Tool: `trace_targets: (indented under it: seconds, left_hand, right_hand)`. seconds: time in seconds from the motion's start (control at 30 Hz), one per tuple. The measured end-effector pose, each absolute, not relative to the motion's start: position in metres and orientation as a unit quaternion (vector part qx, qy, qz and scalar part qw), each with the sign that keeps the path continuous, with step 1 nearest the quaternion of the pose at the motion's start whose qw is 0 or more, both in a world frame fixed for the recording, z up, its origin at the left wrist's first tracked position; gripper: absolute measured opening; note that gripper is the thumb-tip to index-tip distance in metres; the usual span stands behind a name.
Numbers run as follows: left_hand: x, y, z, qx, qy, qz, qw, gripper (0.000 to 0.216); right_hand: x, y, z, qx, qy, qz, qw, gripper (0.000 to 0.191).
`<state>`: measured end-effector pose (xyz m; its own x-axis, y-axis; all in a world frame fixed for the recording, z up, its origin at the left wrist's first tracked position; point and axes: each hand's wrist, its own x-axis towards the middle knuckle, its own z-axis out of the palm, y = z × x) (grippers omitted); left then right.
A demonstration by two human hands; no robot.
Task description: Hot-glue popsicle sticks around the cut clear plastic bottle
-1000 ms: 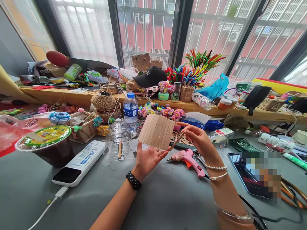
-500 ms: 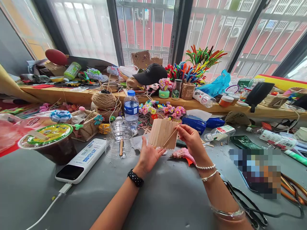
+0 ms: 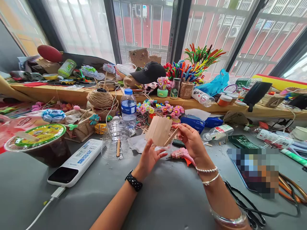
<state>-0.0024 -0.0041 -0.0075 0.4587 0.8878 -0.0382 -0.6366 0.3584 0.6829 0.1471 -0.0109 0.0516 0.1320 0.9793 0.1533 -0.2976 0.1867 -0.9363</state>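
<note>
A panel of flat wooden craft sticks (image 3: 157,130), laid side by side, is held up by my left hand (image 3: 148,159) at its lower edge, the thumb in front and the other fingers spread beneath. My right hand (image 3: 192,142) pinches a single craft stick (image 3: 171,137) between thumb and fingertips. That stick slants down along the panel's right side, its lower end close to the bottom corner; whether it touches is hard to tell. Under the right hand a pink glue gun (image 3: 180,154) lies on the table, its nozzle pointing left.
Left of my hands stand a cut clear plastic bottle (image 3: 116,140), a water bottle (image 3: 129,110), a white power bank (image 3: 75,163) and a lidded drink cup (image 3: 38,143). To the right lie a phone (image 3: 251,172) and black-and-orange cables. Craft flowers and pipe cleaners (image 3: 203,60) crowd the back.
The panel has tilted and shifted slightly left in my left hand. The single stick has turned so its broad face shows, still in my right hand. The whole view has shifted a little.
</note>
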Motion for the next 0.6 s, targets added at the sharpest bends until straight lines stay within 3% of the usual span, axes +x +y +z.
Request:
trace_targets:
  seconds: [0.6]
  left_hand:
    - [-0.004,-0.007,-0.005,0.329,0.185,0.409,0.831,0.066]
  right_hand:
    - [0.139,-0.007,0.042,-0.459,-0.470,0.348,0.668,0.022]
